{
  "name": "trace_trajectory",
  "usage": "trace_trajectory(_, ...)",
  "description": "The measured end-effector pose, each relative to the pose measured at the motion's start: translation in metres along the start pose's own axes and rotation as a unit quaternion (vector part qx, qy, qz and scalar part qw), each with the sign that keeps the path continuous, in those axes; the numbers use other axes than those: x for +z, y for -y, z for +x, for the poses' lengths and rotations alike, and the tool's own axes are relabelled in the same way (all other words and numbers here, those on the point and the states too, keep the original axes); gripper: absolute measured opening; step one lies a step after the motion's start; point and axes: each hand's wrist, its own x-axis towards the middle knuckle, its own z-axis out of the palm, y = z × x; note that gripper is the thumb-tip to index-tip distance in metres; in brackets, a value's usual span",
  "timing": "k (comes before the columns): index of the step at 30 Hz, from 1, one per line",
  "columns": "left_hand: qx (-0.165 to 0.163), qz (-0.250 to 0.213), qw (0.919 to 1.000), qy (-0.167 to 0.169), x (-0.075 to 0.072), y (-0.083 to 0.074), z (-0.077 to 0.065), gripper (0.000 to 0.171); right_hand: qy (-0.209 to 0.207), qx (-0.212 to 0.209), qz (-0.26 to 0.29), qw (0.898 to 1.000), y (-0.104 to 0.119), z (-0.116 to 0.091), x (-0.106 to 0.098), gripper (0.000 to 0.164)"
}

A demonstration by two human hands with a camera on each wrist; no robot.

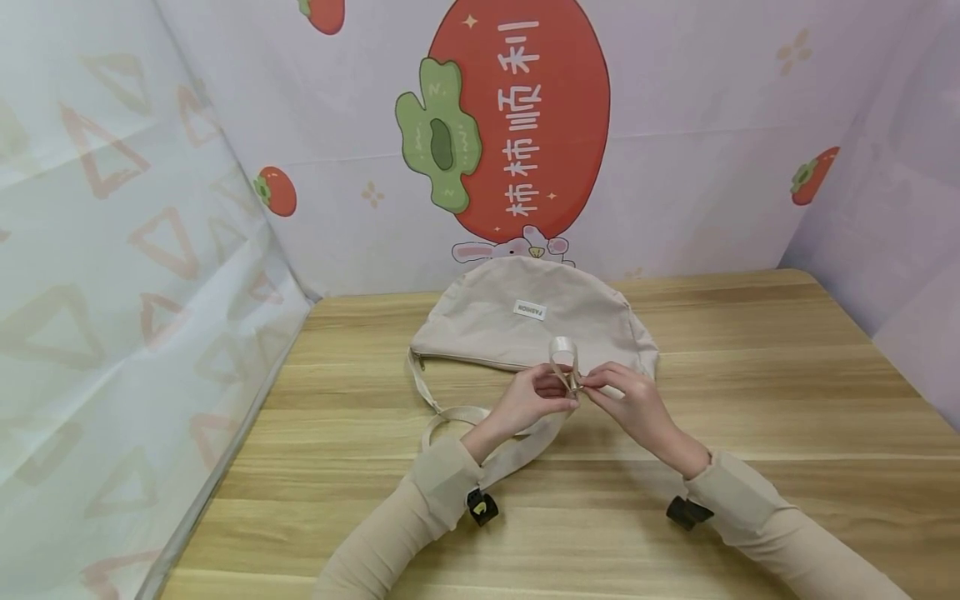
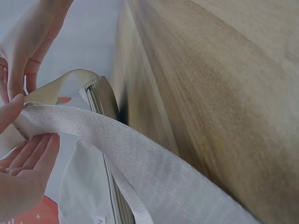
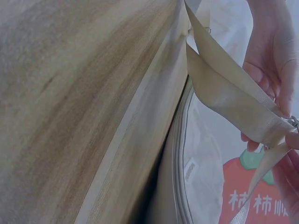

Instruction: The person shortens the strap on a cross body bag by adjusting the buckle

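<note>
A beige fabric bag (image 1: 480, 325) with a white label lies toward the back of the table, its zipper edge facing me. Its woven strap (image 1: 525, 450) rises from the left end and runs up to both hands in front of the bag. My left hand (image 1: 525, 404) pinches the strap between thumb and fingers, beside a small metal slider buckle (image 3: 294, 122). From the other side, my right hand (image 1: 633, 404) pinches the strap at the buckle with its fingertips. A small loop of strap (image 1: 562, 346) stands up above the fingers.
The wooden table (image 1: 787, 400) ends at a printed cloth backdrop (image 1: 697, 192) behind the bag. Another cloth (image 1: 150, 292) hangs along the left side. Black wrist cameras (image 1: 482, 507) sit under both cuffs, close over the tabletop.
</note>
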Motion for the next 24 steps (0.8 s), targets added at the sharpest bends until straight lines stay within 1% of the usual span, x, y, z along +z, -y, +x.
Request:
trace_trajectory(3,0.001,0.007,1.0000,-0.004,0.000,0.001,0.000,0.043,-0.004,-0.006,0.001,1.000,-0.001,-0.001,-0.001,0.035)
trace_trajectory(9,-0.004,0.032,0.9992,-0.023,-0.002,0.020,0.006,0.043,-0.004,-0.011,0.004,1.000,0.000,0.000,-0.003,0.035)
trace_trajectory(13,-0.011,0.057,0.9980,-0.025,-0.005,0.024,0.005,0.043,-0.003,-0.011,0.006,1.000,-0.001,0.000,-0.004,0.036)
trace_trajectory(15,-0.015,0.060,0.9979,-0.019,-0.007,0.024,0.003,0.042,-0.002,-0.012,0.008,1.000,-0.001,0.000,-0.005,0.037)
trace_trajectory(19,-0.010,0.067,0.9977,-0.005,-0.011,0.011,-0.008,0.038,0.000,-0.006,0.012,1.000,-0.001,0.000,-0.006,0.036)
trace_trajectory(22,-0.010,0.086,0.9963,0.005,-0.013,0.002,-0.016,0.036,0.005,0.013,0.018,1.000,-0.002,-0.002,-0.008,0.033)
trace_trajectory(24,-0.010,0.100,0.9949,0.010,-0.016,0.001,-0.019,0.036,0.008,0.026,0.022,0.999,-0.002,-0.003,-0.009,0.031)
